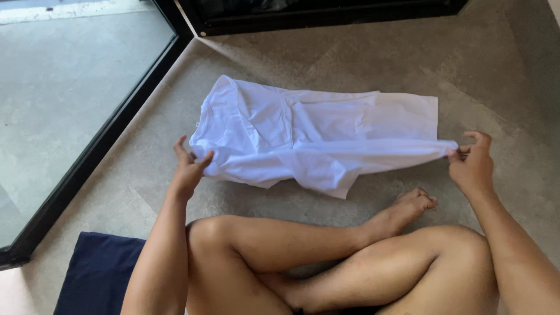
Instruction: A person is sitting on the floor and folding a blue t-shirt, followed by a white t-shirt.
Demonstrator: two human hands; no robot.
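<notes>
White garment is laid lengthwise on the stone floor, just ahead of the crossed legs.

Head view: the near long edge is lifted and folded partway over the rest. Left hand is closed in a pinch on the left end of that fold; right hand is pinched on the drawn-out right corner, with the other fingers loosely curled.

Risks, as judged: thin cloth could be lost from the small right-hand pinch, since little fabric is caught there. If the two ends are not carried evenly, the fold could be skewed and existing creases pressed in. The sagging flap near the middle could be trapped underneath.

Count: one white garment, two hands, two legs, one dark blue cushion at lower left, one black-framed glass door.
</notes>
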